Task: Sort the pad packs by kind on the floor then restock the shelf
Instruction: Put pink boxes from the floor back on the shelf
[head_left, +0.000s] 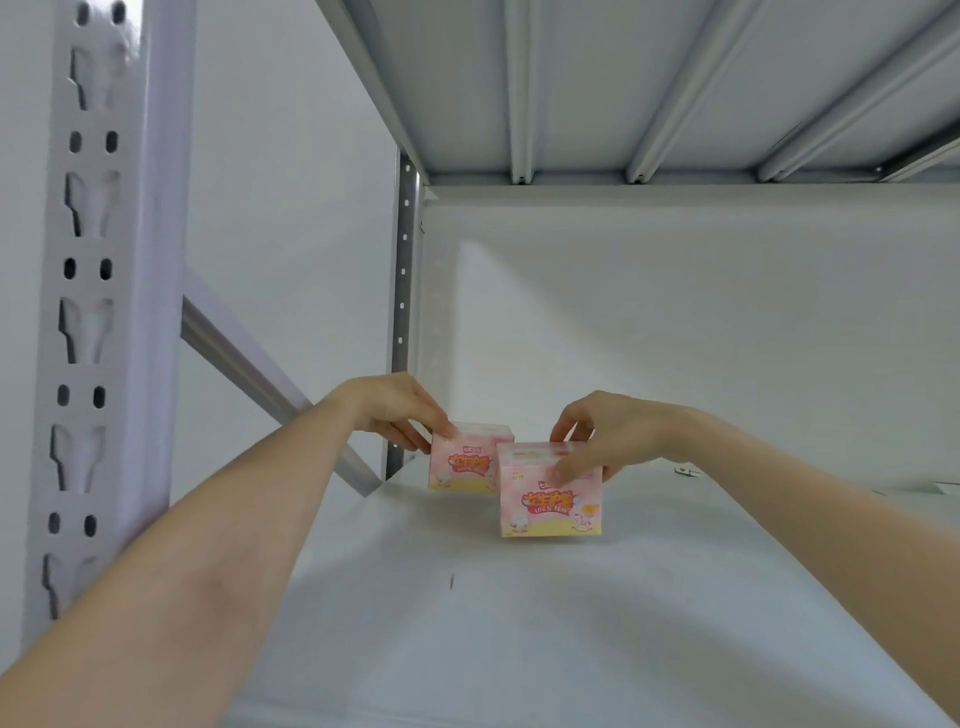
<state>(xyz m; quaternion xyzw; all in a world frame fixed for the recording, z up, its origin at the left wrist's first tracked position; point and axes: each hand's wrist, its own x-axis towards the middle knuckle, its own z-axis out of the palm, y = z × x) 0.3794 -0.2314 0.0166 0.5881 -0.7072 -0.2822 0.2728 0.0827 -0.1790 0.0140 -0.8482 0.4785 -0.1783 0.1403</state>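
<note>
White shelf board (519, 623): restocking barely begun. Beside back upright (402, 312), rear pink pack (460, 467), pinched by left hand (400, 410); farther out, front pack (550, 506), top pinched by right hand (608, 436).

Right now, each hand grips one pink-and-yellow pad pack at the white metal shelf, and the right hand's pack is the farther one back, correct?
No. In the head view the right hand grips the nearer pink-and-yellow pad pack; the left hand grips the farther pink-and-yellow pad pack. The rest holds.
</note>
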